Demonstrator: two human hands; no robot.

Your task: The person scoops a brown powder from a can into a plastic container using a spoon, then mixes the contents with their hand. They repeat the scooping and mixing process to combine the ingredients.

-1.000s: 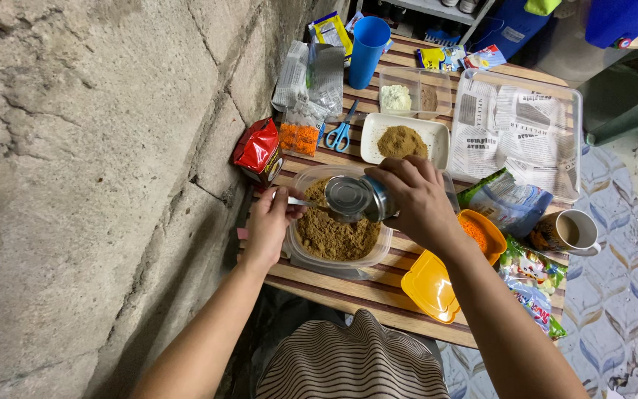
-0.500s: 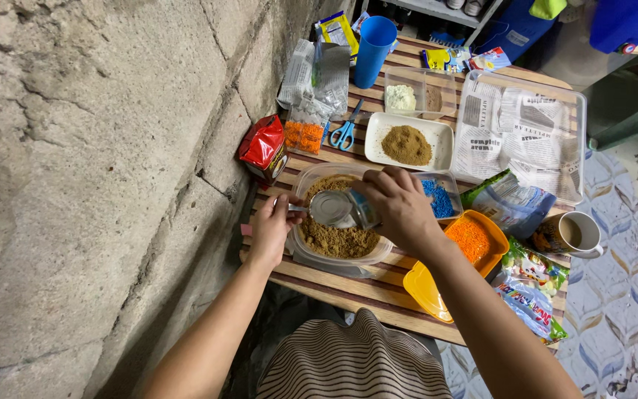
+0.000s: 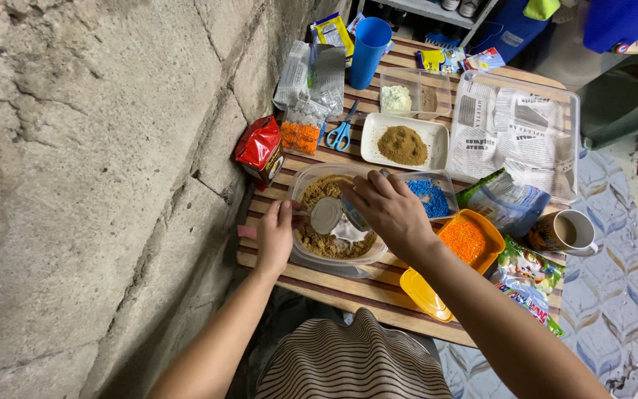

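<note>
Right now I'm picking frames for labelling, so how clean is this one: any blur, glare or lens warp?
Head view: mostly sharp; the right hand and tilted can over the tub are slightly soft. Light is dim and even, with no hard shadows. Mild glare sits on the can's lid. The wide lens bends the table edge and the wall.

A red foil pouch (image 3: pixel 258 150) stands by the wall, a clear orange-filled bag (image 3: pixel 300 131) beside it, colourful sachets (image 3: pixel 529 284) at the table's right edge.

Shiny metal can (image 3: pixel 328 215), clear plastic tub (image 3: pixel 298 185)
</note>
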